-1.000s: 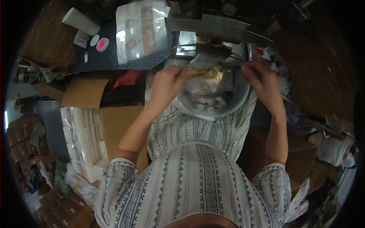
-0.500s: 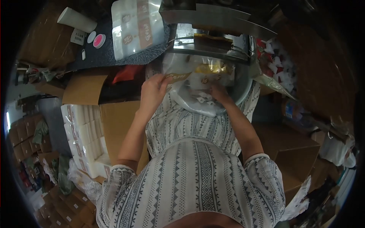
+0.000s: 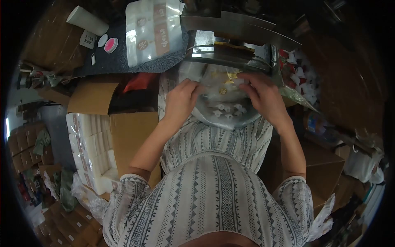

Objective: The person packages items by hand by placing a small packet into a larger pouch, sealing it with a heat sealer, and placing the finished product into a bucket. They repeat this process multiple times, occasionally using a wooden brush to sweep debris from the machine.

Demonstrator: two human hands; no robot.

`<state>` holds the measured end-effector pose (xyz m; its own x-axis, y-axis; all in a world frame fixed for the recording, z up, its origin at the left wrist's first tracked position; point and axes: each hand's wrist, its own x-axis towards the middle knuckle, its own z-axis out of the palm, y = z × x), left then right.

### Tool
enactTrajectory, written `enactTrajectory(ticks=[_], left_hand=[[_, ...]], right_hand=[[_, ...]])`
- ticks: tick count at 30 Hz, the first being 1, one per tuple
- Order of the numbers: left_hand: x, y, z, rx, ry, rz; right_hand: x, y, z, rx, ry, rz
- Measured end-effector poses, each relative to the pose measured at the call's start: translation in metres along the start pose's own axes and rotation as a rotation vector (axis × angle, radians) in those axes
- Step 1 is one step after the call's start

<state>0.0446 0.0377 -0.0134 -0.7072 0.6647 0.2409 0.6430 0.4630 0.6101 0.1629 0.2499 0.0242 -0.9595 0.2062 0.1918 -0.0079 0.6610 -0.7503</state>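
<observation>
Between my hands is a clear plastic pouch (image 3: 224,91) with gold printing, over a basin (image 3: 201,116) on my lap. My left hand (image 3: 182,100) is closed, its thumb and fingers pinching the pouch's left edge. My right hand (image 3: 264,95) has its fingers bent at the pouch's upper right edge, gripping it. Below the pouch, several small white spouts (image 3: 228,110) lie in the basin.
A metal machine (image 3: 242,26) stands just beyond the basin. Printed pouches (image 3: 148,35) lie on a grey cloth at the upper left, beside a pink-filled round container (image 3: 110,45). White stacks (image 3: 92,144) stand by an open carton (image 3: 133,138). Red and white pieces (image 3: 298,74) fill a bag on the right.
My right hand has risen from the basin to the pouch's right side. My left hand has moved right and down. The gold-printed strip at my left fingers no longer shows there.
</observation>
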Motion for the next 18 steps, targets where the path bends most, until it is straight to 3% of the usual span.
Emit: enactTrajectory(ticks=[1, 5, 7, 8, 9, 10, 11, 13, 16, 18], left_hand=[[0.001, 0.003, -0.003, -0.005, -0.033, 0.033], [0.002, 0.002, 0.0, -0.087, -0.172, 0.145], [0.007, 0.004, 0.003, -0.145, -0.217, 0.111], [0.009, 0.005, 0.005, -0.202, -0.266, 0.074], [0.012, 0.009, 0.008, -0.203, -0.265, 0.074], [0.017, 0.015, 0.009, -0.51, -0.327, -0.182], [0.023, 0.019, 0.01, -0.816, -0.383, -0.441], [0.042, 0.015, 0.012, -0.852, -0.412, -0.488], [0.069, 0.015, 0.021, -0.996, -0.388, -0.58], [0.072, 0.019, 0.025, -1.107, -0.327, -0.63]], right_hand=[[0.004, 0.0, 0.0, -0.14, -0.014, -0.123], [0.009, -0.004, 0.003, -0.023, -0.1, -0.129], [0.013, -0.008, -0.001, 0.122, -0.168, 0.13], [0.014, -0.005, 0.0, 0.119, -0.165, 0.13], [0.013, 0.002, 0.003, 0.183, -0.037, 0.142], [0.014, 0.006, 0.002, 0.245, 0.092, 0.149], [0.015, 0.008, -0.003, 0.242, 0.092, 0.143], [0.013, 0.008, -0.018, 0.135, 0.213, 0.16], [0.002, 0.006, -0.04, -0.132, 0.085, 0.13], [-0.004, 0.006, -0.048, -0.169, 0.164, 0.166]])
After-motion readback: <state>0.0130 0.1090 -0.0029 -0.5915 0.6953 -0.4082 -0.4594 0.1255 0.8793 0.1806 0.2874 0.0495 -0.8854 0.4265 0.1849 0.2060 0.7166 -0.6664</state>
